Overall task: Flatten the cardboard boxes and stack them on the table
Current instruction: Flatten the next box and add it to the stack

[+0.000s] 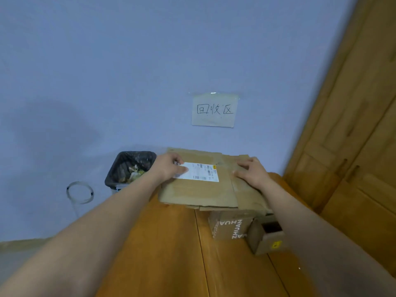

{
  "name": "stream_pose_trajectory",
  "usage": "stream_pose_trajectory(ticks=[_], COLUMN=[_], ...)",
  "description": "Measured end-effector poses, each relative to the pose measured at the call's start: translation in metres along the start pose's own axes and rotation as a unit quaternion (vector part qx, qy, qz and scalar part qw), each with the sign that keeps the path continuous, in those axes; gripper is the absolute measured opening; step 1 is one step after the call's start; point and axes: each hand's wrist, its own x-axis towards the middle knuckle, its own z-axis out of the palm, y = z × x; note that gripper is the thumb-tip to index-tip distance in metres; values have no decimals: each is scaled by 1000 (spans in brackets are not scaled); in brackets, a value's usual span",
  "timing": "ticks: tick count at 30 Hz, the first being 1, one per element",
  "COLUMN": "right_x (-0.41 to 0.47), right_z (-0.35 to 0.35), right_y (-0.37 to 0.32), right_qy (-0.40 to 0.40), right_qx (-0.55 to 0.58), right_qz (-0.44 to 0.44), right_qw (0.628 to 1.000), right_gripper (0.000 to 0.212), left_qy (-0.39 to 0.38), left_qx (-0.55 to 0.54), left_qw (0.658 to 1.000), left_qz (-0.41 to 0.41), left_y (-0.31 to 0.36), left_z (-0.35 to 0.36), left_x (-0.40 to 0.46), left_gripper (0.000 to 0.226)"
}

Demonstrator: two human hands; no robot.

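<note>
While both flat hands, left hand (169, 166) and right hand (252, 173), press the flattened cardboard (199, 189), small boxes (231, 229) sit half hidden beneath, bin (130, 168) alongside.

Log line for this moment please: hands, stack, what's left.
left hand: pressing flattened box | right hand: pressing same stack | unflattened: two small boxes on wooden table

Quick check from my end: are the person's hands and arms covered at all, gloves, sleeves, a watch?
Nothing worn that the head view shows. The left hand and right hand are bare, no gloves or rings visible. Both forearms are bare up to the frame edge, with no sleeve, watch or band.
</note>
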Motion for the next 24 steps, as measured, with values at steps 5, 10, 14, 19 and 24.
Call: stream_pose_trajectory(ticks=[5,10,14,19,24], right_x=[-10,-8,-4,8,29], right_z=[-54,-109,-149,-181,-187], right_y=[5,29,52,77,87], right_qy=[20,29,21,3,-7], right_qx=[-29,-24,-12,0,16], right_qz=[-15,-52,-69,-100,-112], right_qw=[999,998,997,995,994], right_gripper=[61,59,56,46,49], left_qy=[12,40,58,69,74], left_qx=[-19,-47,-22,17,26], left_qw=[1000,998,998,997,997], left_qz=[-5,2,3,12,4], left_y=[47,102,146,175,191], left_z=[11,27,48,74,79], left_x=[-8,-13,-12,-8,9], left_gripper=[28,22,21,23,15])
